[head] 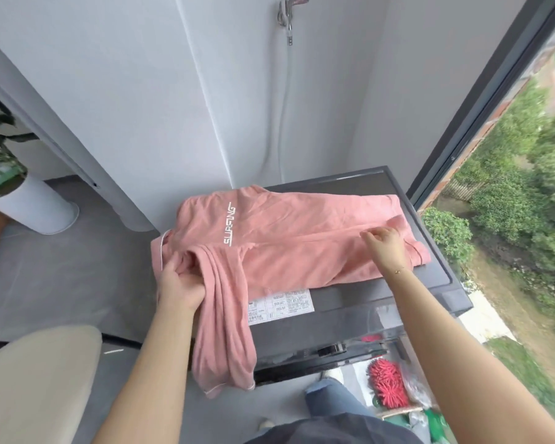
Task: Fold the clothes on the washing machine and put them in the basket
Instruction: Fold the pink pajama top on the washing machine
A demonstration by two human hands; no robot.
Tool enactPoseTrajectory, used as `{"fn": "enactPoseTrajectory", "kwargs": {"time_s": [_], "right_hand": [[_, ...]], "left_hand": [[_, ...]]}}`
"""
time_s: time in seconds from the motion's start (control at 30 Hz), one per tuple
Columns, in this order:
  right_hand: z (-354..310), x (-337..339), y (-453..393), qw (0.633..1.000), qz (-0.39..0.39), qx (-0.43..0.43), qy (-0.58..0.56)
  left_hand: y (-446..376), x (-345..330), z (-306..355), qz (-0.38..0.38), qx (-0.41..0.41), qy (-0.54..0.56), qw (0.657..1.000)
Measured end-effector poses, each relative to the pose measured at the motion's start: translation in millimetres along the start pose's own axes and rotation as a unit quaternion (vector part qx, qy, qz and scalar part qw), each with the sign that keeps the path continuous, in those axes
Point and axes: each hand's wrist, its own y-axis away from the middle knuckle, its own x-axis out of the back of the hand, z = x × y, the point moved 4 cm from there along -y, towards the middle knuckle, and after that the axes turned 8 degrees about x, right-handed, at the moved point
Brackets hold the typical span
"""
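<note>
Left hand [180, 283] grips soft pink shirt's [289, 238] bunched sleeve at washing machine's [350, 302] front edge; right hand [385, 245] pinches its hem.

One pink shirt [289, 238] is seen on one dark washing machine [350, 302]. Two hands are seen: the left hand [180, 285] and the right hand [386, 246]. One white label [281, 305] is stuck on the machine. One tap [289, 14], one white pot [36, 203] and one red mop head [388, 382] are counted
</note>
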Motion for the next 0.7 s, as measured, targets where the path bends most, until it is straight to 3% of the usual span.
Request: {"fn": "enactPoseTrajectory", "kwargs": {"time_s": [0.03, 0.1, 0.17, 0.23, 0.27, 0.33, 0.4, 0.43, 0.53, 0.63, 0.7], "right_hand": [[3, -9, -1, 1.0, -0.025, 0.005, -0.008], [16, -15, -1, 0.999, 0.004, 0.003, -0.053], [30, -5, 12, 0.991, 0.096, -0.026, -0.087], [50, 8, 24, 0.976, 0.187, -0.066, -0.094], [59, 14, 29, 0.965, 0.22, -0.096, -0.102], [80, 21, 36, 0.945, 0.256, -0.158, -0.127], [95, 25, 39, 0.935, 0.26, -0.194, -0.142], [101, 26, 38, 0.936, 0.253, -0.198, -0.141], [108, 25, 35, 0.953, 0.207, -0.178, -0.13], [108, 22, 36, 0.978, 0.157, -0.114, -0.08], [104, 21, 35, 0.989, 0.122, -0.08, -0.024]], "left_hand": [[2, 1, -5, 0.027, -0.01, -0.018, 0.999], [-1, -1, -12, 0.127, -0.08, -0.161, 0.975], [4, 6, -16, 0.251, -0.23, -0.263, 0.903], [18, -2, -28, 0.274, -0.361, -0.333, 0.827], [28, -15, -35, 0.254, -0.419, -0.388, 0.781], [32, -48, -60, 0.105, -0.482, -0.489, 0.719], [30, -77, -87, -0.067, -0.458, -0.563, 0.685], [26, -88, -99, -0.117, -0.447, -0.597, 0.656], [4, -110, -126, -0.149, -0.404, -0.672, 0.603], [-14, -122, -135, -0.087, -0.39, -0.723, 0.563], [-22, -124, -133, -0.044, -0.377, -0.739, 0.556]]}}
